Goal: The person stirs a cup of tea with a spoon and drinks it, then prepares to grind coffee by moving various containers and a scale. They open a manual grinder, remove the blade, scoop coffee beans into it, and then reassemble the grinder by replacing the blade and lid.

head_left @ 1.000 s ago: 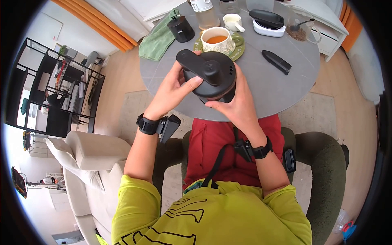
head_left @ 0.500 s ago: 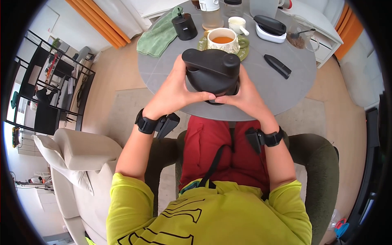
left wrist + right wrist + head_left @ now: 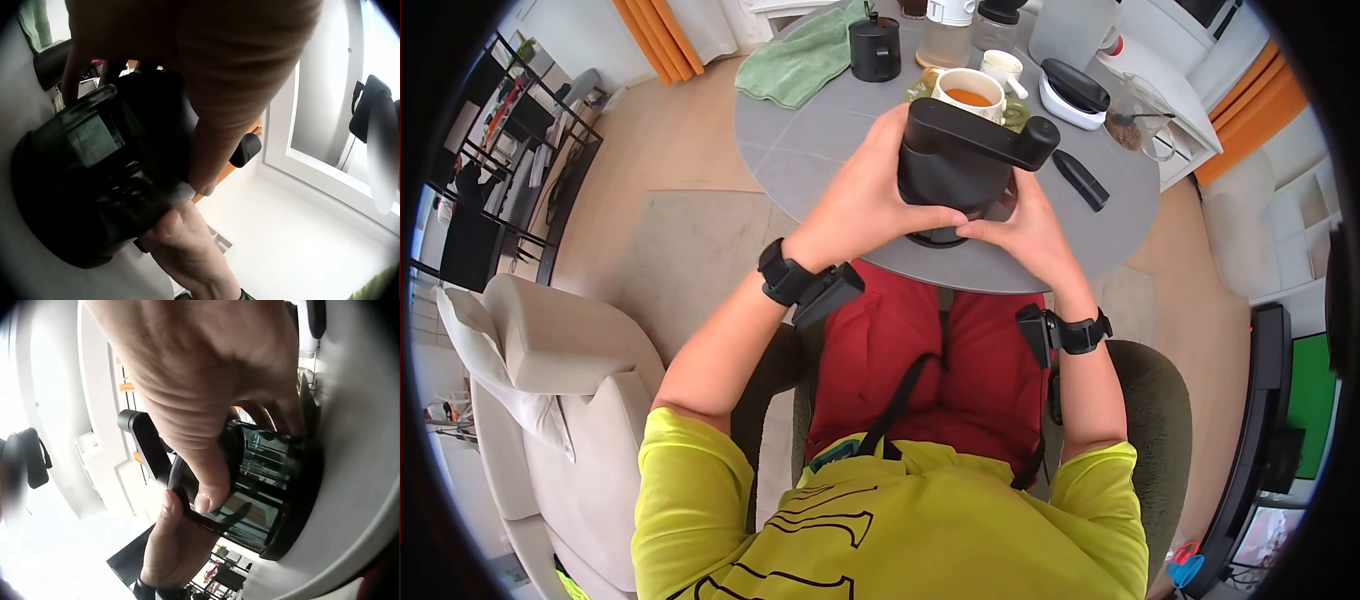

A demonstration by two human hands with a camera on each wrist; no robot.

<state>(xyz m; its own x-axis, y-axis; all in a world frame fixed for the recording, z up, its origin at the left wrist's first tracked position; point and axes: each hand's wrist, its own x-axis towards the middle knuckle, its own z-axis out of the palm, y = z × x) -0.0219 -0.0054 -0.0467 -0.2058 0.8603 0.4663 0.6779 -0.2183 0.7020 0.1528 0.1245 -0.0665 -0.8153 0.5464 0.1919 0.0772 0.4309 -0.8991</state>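
Both of my hands grip a black hand-crank grinder (image 3: 940,170) near the front of the round grey table (image 3: 820,160). My left hand (image 3: 860,200) wraps its left side, thumb across the front. From the right, my right hand (image 3: 1040,230) curls round it lower down, its thumb tip close to the left thumb. On top, the crank arm (image 3: 975,130) points right and ends in a round knob (image 3: 1038,142). The see-through lower part (image 3: 256,509) of the grinder shows in the right wrist view, with its dark base close over the tabletop. The far fingers are partly hidden.
Just behind stands a cup (image 3: 998,108) of orange-brown drink on a green saucer. A black pen-shaped device (image 3: 1080,180) lies to the right. Further back are a black lidded pot (image 3: 874,50), a green cloth (image 3: 800,70), a small white cup (image 3: 1002,66) and a glass jug (image 3: 1135,125).
The left thumb has left the grinder's top edge and now lies across its front beside the right thumb. The crank arm has swung round, its knob now out to the right. The view has shifted.
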